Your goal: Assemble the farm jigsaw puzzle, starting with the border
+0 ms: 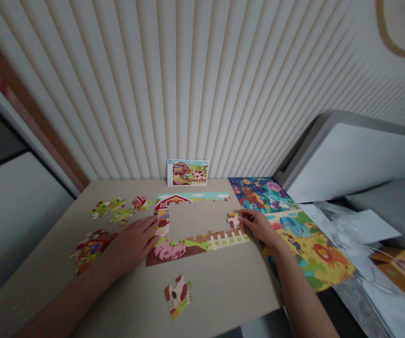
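Observation:
A farm jigsaw border (202, 245) lies on the table, joined along the top, left and bottom, with bare tabletop inside it. My right hand (258, 225) pinches a cow-patterned puzzle piece (233, 220) at the right end, just above the white-fence strip. My left hand (132, 244) rests flat with fingers stretched out, its fingertips touching the border's left side. Beside its wrist lies a cluster of red and brown pieces (95, 246), partly covered by the arm. Another cow piece (179, 295) lies alone nearer me.
Green pieces (114, 210) and a red barn piece (141, 202) lie at the left. A reference picture card (188, 172) leans on the pleated wall behind. Two finished puzzles, a dark blue one (262, 195) and a yellow animal one (304, 249), lie right, near papers and plastic (343, 225).

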A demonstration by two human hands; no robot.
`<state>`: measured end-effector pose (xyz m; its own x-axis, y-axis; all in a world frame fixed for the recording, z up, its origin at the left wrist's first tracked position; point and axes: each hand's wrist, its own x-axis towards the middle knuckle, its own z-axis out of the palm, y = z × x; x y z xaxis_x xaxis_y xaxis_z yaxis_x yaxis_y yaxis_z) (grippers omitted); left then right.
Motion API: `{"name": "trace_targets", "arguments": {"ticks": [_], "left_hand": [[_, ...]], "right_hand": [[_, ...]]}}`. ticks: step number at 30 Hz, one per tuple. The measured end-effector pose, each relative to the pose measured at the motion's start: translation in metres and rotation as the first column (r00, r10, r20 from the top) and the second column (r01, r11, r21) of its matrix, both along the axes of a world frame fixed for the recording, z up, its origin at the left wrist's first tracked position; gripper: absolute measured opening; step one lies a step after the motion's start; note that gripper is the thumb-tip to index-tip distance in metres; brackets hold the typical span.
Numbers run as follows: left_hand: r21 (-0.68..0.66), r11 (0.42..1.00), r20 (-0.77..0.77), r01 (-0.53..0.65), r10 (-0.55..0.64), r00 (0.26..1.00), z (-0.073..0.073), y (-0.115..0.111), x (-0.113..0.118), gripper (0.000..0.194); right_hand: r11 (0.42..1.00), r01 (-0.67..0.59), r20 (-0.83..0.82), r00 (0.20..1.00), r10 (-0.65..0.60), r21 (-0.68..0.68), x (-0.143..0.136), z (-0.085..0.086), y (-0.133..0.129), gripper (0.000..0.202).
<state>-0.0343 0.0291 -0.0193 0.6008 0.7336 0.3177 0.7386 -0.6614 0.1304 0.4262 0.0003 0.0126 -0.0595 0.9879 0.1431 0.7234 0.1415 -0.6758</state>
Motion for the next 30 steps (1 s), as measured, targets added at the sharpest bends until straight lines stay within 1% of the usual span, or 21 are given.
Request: {"name": "trace_targets", "arguments": {"ticks": [5, 9, 12, 15, 18, 21, 23, 24, 28, 30], "left_hand": [[-0.010, 1.000, -0.016, -0.011, 0.010, 1.000, -0.001, 0.000, 0.000, 0.047], [-0.005, 1.000, -0.020, -0.003, 0.003, 1.000, -0.001, 0.000, 0.001, 0.047], [-0.003, 1.000, -0.026, 0.002, -0.002, 1.000, 0.000, 0.000, 0.001, 0.047], [-0.004, 1.000, -0.039, -0.005, 0.005, 0.999, 0.000, 0.000, 0.001, 0.047], [-0.001, 1.000, -0.055, -0.003, 0.003, 0.998, 0.000, 0.000, 0.000, 0.046], [0.001, 1.000, -0.072, -0.008, 0.008, 0.997, 0.000, 0.000, 0.001, 0.046], [-0.001, 1.000, -0.070, -0.007, 0.007, 0.998, 0.000, 0.000, 0.001, 0.046], [-0.001, 1.000, -0.066, -0.004, 0.004, 0.998, -0.001, 0.000, 0.001, 0.046], [-0.003, 1.000, -0.045, 0.001, -0.001, 0.999, -0.002, 0.000, 0.001, 0.046], [-0.006, 1.000, -0.037, -0.002, 0.002, 0.999, -0.002, 0.000, 0.000, 0.047]], "right_hand": [[1.000, -0.003, 0.017, 1.000, 0.003, -0.002, 0.001, -0.002, 0.000, 0.036], [1.000, 0.013, -0.028, 1.000, -0.012, 0.011, -0.001, -0.004, 0.000, 0.037], [1.000, 0.013, -0.161, 0.987, -0.017, -0.029, -0.005, 0.000, -0.001, 0.039], [0.997, -0.002, -0.358, 0.933, -0.027, -0.080, -0.009, 0.008, -0.003, 0.038], [0.997, 0.030, -0.467, 0.882, -0.061, -0.073, -0.012, 0.014, -0.005, 0.038], [0.995, 0.072, -0.484, 0.870, -0.095, -0.065, -0.012, 0.016, -0.007, 0.044], [0.992, 0.084, -0.479, 0.870, -0.119, -0.093, -0.011, 0.015, -0.008, 0.049], [0.990, 0.084, -0.480, 0.868, -0.127, -0.110, -0.010, 0.014, -0.008, 0.048], [0.983, 0.087, -0.500, 0.851, -0.159, -0.164, -0.010, 0.012, -0.009, 0.028], [0.976, 0.102, -0.487, 0.853, -0.185, -0.192, -0.009, 0.013, -0.010, 0.028]]}}
